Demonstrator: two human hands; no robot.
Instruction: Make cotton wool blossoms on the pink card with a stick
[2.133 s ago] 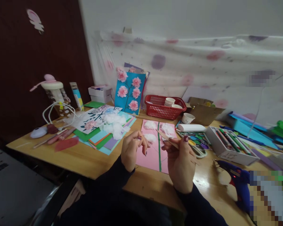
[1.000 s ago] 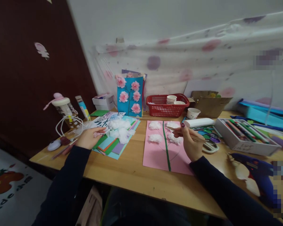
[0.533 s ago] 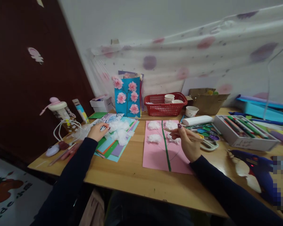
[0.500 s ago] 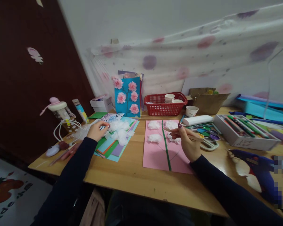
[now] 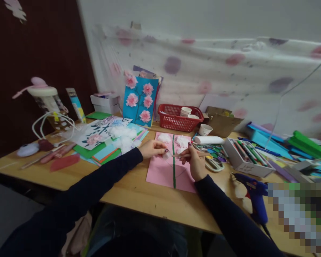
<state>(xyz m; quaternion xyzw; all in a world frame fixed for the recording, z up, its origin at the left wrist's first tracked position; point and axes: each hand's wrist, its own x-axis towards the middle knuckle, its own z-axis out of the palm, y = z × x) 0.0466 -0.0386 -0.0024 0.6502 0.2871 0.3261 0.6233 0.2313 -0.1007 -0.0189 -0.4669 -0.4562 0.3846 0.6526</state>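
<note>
A pink rectangular paper sheet (image 5: 159, 174) with a green stripe (image 5: 174, 173) lies flat on the wooden surface (image 5: 133, 191). Above it, the left hand (image 5: 149, 149) has fingertips drawn together at a white fluffy tuft (image 5: 166, 155); whether they grip it is unclear. The right hand (image 5: 198, 167) pinches a thin wooden stick (image 5: 180, 155). Behind stands a red plastic basket (image 5: 176, 123).

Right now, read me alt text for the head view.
A left hand and right hand, the right holding a thin stick, work over pink paper bearing white tufts and a green stripe. Coloured papers and loose fluff lie left; a red basket and blue flower picture stand behind.
</note>
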